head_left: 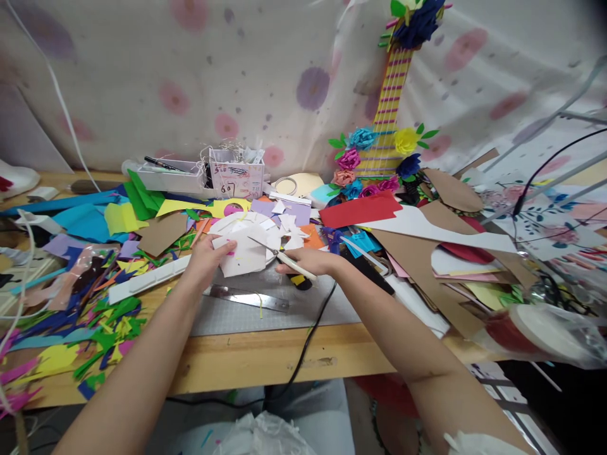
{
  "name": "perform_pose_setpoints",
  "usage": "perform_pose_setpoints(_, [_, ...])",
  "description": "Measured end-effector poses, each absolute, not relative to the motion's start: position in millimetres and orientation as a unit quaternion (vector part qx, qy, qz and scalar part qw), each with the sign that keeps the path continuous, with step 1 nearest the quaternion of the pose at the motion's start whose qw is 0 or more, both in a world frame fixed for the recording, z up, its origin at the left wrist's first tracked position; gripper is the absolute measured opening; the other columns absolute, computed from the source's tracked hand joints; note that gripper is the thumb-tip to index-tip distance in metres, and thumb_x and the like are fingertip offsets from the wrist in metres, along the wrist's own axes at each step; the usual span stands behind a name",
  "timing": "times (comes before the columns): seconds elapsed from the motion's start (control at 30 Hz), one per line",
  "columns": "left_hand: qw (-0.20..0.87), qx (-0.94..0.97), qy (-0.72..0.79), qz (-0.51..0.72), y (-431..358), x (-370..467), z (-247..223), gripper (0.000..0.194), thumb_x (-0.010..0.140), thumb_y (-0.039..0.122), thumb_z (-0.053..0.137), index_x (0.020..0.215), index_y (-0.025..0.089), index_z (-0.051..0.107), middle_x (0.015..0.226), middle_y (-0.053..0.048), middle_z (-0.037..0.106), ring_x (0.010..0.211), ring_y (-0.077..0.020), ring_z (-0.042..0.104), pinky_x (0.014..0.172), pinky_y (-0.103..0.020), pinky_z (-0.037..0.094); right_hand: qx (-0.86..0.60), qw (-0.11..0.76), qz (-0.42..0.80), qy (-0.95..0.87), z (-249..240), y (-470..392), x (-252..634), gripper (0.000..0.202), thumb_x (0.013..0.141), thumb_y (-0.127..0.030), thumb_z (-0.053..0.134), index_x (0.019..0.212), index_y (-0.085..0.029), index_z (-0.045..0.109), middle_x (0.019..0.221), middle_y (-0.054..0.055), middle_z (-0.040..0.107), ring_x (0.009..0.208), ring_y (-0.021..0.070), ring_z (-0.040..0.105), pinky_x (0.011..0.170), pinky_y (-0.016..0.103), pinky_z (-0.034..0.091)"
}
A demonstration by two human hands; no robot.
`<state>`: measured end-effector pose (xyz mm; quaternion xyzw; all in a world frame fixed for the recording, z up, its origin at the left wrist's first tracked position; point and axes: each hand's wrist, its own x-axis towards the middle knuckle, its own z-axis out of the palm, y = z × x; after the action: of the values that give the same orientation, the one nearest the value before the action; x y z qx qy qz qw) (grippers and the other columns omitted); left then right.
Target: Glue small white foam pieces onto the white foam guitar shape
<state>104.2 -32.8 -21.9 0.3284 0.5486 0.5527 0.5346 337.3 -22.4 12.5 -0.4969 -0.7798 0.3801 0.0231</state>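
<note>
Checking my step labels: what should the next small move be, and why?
Probably ease the scissors shut: the right hand holds them with a blade across the white paper, and the left hand grips that paper's left side. A second blade behind the paper is only my guess.

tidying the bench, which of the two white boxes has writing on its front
The right box, with stringy strands sticking out: handwriting including 607 marks its front, while the left box looks plain.

Angular wht paper pc (244,258) w/ pale-handled scissors (289,261), one blade over its R side
</note>
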Motion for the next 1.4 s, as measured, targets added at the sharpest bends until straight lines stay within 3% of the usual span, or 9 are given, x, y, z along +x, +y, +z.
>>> perform_pose_setpoints(0.2, [0.546, 0.322, 0.571, 0.521, -35.4, 103.9, -22.6, 0.036, 0.056, 0.02, 0.076, 0.084, 0.014, 0.055, 0.068, 0.0, 0.065, 0.056, -0.0115, 0.059, 0.055, -0.023, 0.045, -0.496, 0.03, 0.417, -0.761, 1.8, -23.8, 335.6, 0.058, 0.07, -0.072, 0.056, 0.06, -0.016, 0.058, 0.055, 0.0, 0.054, 0.054, 0.0123, 0.049, 0.054, 0.025, 0.033])
perform_pose_setpoints(0.33, [0.559, 0.326, 0.559, 0.518, -34.8, 104.6, -22.4, 0.038, 0.054, 0.021, 0.077, 0.084, 0.014, 0.055, 0.07, 0.0, 0.066, 0.058, -0.0121, 0.06, 0.055, -0.023, 0.045, -0.499, 0.037, 0.421, -0.756, -4.3, -21.8, 338.5, 0.06, 0.067, -0.075, 0.054, 0.062, -0.015, 0.057, 0.056, -0.001, 0.052, 0.054, 0.0114, 0.047, 0.053, 0.024, 0.032])
perform_pose_setpoints(0.53, [0.555, 0.363, 0.558, 0.5, -31.5, 107.2, -22.7, 0.045, 0.049, 0.026, 0.081, 0.083, 0.016, 0.053, 0.071, 0.0, 0.067, 0.057, -0.0128, 0.06, 0.051, -0.022, 0.043, -0.464, 0.057, 0.418, -0.779, -6.0, -16.3, 339.0, 0.057, 0.068, -0.073, 0.056, 0.076, -0.016, 0.061, 0.074, 0.001, 0.06, 0.069, 0.0137, 0.051, 0.059, 0.023, 0.036])
perform_pose_setpoints(0.8, [0.579, 0.36, 0.545, 0.488, -29.8, 113.9, -24.9, 0.047, 0.048, 0.025, 0.081, 0.087, 0.016, 0.055, 0.071, -0.001, 0.067, 0.056, -0.0124, 0.059, 0.051, -0.022, 0.043, -0.519, 0.07, 0.444, -0.727, -15.8, -22.1, 340.2, 0.06, 0.066, -0.075, 0.057, 0.06, -0.015, 0.058, 0.052, 0.0, 0.052, 0.049, 0.0104, 0.046, 0.05, 0.024, 0.033])
perform_pose_setpoints(1.03, [0.575, 0.357, 0.561, 0.476, -26.2, 122.1, -19.6, 0.045, 0.045, 0.028, 0.081, 0.078, 0.017, 0.053, 0.064, 0.001, 0.064, 0.052, -0.0132, 0.058, 0.047, -0.022, 0.041, -0.519, 0.087, 0.43, -0.733, -15.9, -19.6, 347.2, 0.061, 0.065, -0.075, 0.057, 0.057, -0.015, 0.056, 0.05, -0.001, 0.05, 0.047, 0.009, 0.044, 0.047, 0.023, 0.029])
perform_pose_setpoints(1.23, [0.574, 0.399, 0.555, 0.45, -22.5, 132.8, -19.1, 0.047, 0.044, 0.03, 0.082, 0.08, 0.017, 0.054, 0.068, 0.0, 0.066, 0.057, -0.0147, 0.06, 0.049, -0.023, 0.042, -0.495, 0.112, 0.464, -0.726, -20.2, -15.5, 350.3, 0.056, 0.067, -0.072, 0.058, 0.064, -0.016, 0.057, 0.051, -0.004, 0.049, 0.047, 0.0085, 0.045, 0.049, 0.022, 0.034])
perform_pose_setpoints(1.4, [0.556, 0.379, 0.578, 0.461, -11.2, 145.3, -24.2, 0.041, 0.046, 0.025, 0.08, 0.078, 0.015, 0.056, 0.064, 0.0, 0.063, 0.057, -0.0143, 0.058, 0.052, -0.024, 0.043, -0.533, 0.138, 0.488, -0.677, -26.4, -12.4, 352.2, 0.057, 0.066, -0.072, 0.06, 0.056, -0.016, 0.054, 0.043, -0.004, 0.045, 0.039, 0.009, 0.044, 0.043, 0.023, 0.035])
